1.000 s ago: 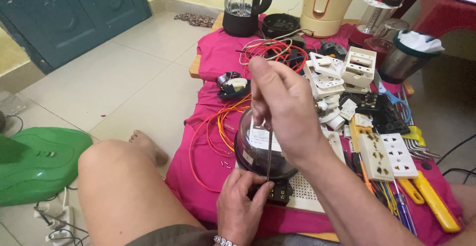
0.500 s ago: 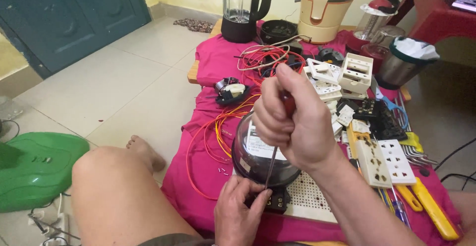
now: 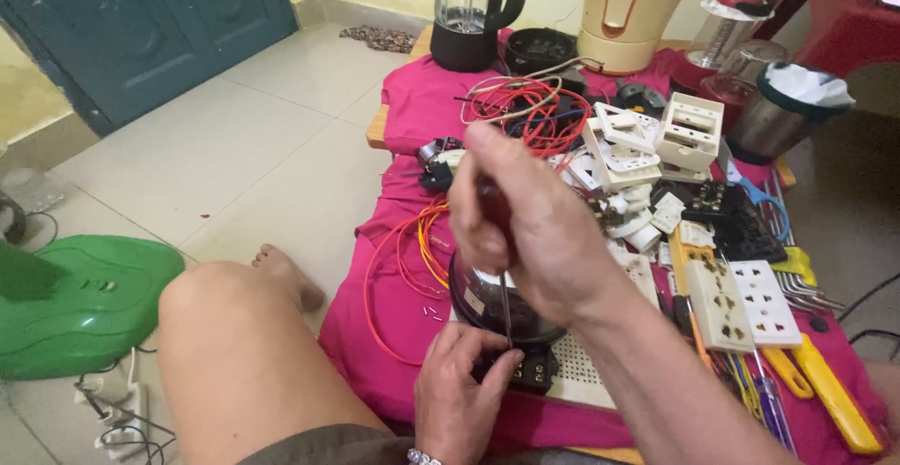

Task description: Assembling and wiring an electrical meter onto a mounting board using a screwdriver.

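From my head view, near the middle of the pink cloth [image 3: 412, 109], my right hand [image 3: 534, 231] is fisted on a screwdriver [image 3: 504, 301], tip at the small black socket block [image 3: 525, 371] that my left hand [image 3: 459, 395] pinches; I judge I'm working a terminal screw, needing steady downward pressure.

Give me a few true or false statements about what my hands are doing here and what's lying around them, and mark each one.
1. The right hand grips a screwdriver pointing down. True.
2. The left hand holds a small black part at the cloth's near edge. True.
3. The cloth under the parts is blue. False: it is pink.
4. Orange wire loops left of the hands. True.
5. The white socket strip lies left of the hands. False: it lies to their right.
6. The green plastic cover sits on the cloth. False: it is on the floor.
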